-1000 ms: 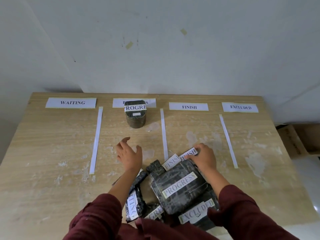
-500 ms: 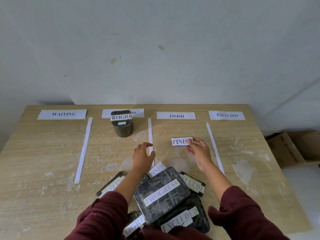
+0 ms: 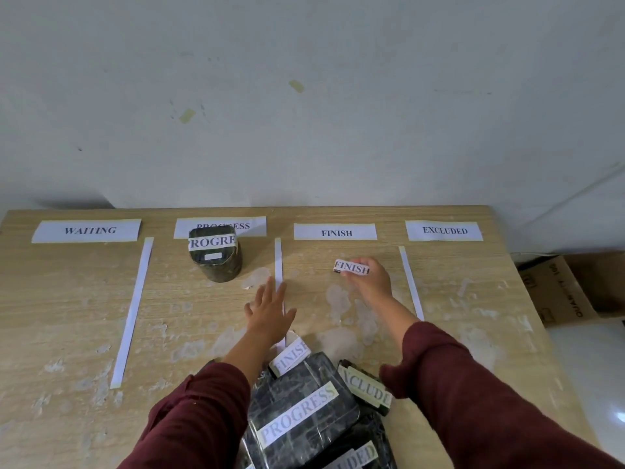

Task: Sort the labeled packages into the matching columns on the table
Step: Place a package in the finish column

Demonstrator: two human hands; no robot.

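Observation:
My right hand [image 3: 370, 282] holds a small package labeled FINISH [image 3: 351, 267] low over the FINISH column, below the FINISH sign [image 3: 334, 231]. My left hand [image 3: 269, 311] hovers flat with fingers spread over the strip between the PROGRESS and FINISH columns. A round dark package labeled PROGRESS [image 3: 216, 253] stands in the PROGRESS column, partly covering its sign [image 3: 248, 225]. Near the front edge lies a pile of dark wrapped packages: a big PROGRESS one [image 3: 304, 411], a FINISH one [image 3: 291, 355] and an EXCLUDED one [image 3: 367, 389].
WAITING sign [image 3: 87, 230] and EXCLUDED sign [image 3: 443, 230] mark the outer columns. White paper strips [image 3: 133, 309] [image 3: 411, 282] divide the wooden table [image 3: 67, 333]. A cardboard box [image 3: 571, 289] sits on the floor past the right edge. A wall stands behind.
My right hand lifted the small FINISH package from the pile and carried it forward into the FINISH column. My left hand moved forward and right onto the dividing strip.

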